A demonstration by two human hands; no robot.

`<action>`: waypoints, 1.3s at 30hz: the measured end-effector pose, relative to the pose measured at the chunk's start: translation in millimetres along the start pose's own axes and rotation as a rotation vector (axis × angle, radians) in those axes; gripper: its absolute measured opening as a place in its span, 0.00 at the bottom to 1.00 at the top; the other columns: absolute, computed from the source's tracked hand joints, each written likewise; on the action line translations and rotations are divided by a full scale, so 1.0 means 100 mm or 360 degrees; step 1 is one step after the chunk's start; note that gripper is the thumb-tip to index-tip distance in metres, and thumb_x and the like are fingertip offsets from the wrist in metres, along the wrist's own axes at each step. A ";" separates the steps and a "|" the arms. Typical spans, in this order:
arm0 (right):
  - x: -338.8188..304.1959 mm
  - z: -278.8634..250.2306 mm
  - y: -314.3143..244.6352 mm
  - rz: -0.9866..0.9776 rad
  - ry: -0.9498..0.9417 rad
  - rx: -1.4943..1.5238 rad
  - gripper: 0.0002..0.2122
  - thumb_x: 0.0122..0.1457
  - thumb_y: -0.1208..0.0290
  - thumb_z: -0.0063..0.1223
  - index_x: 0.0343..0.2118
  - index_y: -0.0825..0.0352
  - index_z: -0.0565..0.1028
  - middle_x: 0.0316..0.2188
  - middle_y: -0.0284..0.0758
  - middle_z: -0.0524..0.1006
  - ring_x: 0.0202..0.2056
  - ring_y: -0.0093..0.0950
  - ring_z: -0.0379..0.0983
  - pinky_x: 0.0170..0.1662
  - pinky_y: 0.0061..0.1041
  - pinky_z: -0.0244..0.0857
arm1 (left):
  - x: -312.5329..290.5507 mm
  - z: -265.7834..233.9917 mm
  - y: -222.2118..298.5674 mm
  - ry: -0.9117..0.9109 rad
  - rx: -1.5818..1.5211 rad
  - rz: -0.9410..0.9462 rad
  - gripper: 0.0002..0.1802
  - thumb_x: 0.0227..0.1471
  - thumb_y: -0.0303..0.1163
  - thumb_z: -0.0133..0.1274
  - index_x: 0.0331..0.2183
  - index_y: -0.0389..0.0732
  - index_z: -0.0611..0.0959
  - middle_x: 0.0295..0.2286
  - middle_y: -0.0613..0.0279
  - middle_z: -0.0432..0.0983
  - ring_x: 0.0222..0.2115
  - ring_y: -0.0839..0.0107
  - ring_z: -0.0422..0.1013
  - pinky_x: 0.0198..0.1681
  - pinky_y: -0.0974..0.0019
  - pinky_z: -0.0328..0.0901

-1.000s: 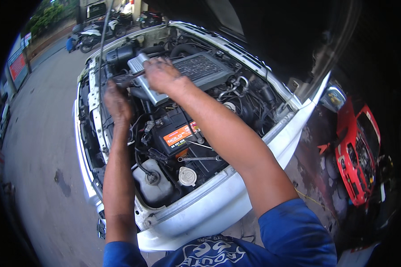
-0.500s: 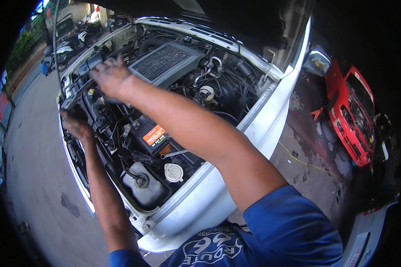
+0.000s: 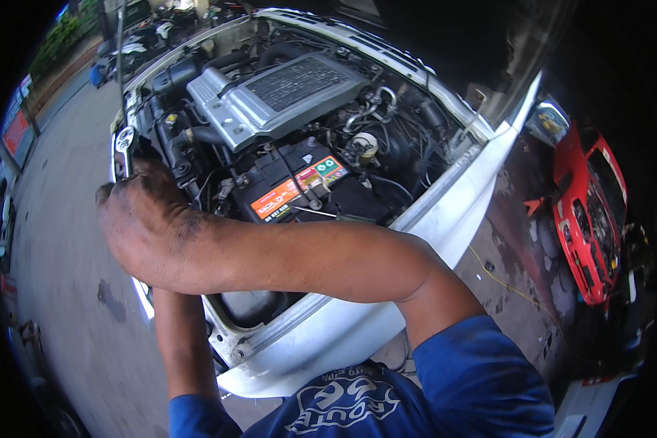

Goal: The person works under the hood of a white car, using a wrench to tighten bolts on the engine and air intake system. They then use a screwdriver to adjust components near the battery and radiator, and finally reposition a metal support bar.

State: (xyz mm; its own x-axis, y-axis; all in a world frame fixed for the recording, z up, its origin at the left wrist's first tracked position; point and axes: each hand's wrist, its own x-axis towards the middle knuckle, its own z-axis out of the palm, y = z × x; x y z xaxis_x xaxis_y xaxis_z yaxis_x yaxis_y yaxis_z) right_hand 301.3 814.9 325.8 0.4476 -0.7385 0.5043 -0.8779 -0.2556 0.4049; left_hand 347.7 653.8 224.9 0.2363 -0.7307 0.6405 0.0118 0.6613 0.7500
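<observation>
At the front edge of the white car (image 3: 321,336), the right arm (image 3: 328,259) has swung across the left forearm (image 3: 182,332), leaving the left hand's grip impossible to tell, and the right hand (image 3: 150,226) now seems clenched round the ratchet wrench (image 3: 125,141), apparently taking charge of it.

One ratchet wrench (image 3: 126,150), one battery (image 3: 310,177)
</observation>
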 end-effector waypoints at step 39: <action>0.08 -0.21 1.36 -0.0132 -0.0610 0.0538 0.13 0.61 0.62 0.56 0.44 0.60 0.83 0.42 0.44 0.82 0.45 0.41 0.78 0.53 0.39 0.69 | -0.10 0.15 -0.02 0.0025 0.0040 0.0396 0.28 0.68 0.51 0.42 0.48 0.33 0.78 0.34 0.38 0.79 0.38 0.35 0.75 0.40 0.48 0.69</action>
State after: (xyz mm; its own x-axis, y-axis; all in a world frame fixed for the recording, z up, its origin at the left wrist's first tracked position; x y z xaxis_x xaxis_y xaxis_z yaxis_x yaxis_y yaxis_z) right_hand 188.6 787.6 401.2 0.4789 -0.8667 0.1397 -0.8765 -0.4632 0.1308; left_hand 330.4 657.4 219.1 0.2437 -0.5428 0.8037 -0.0728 0.8161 0.5733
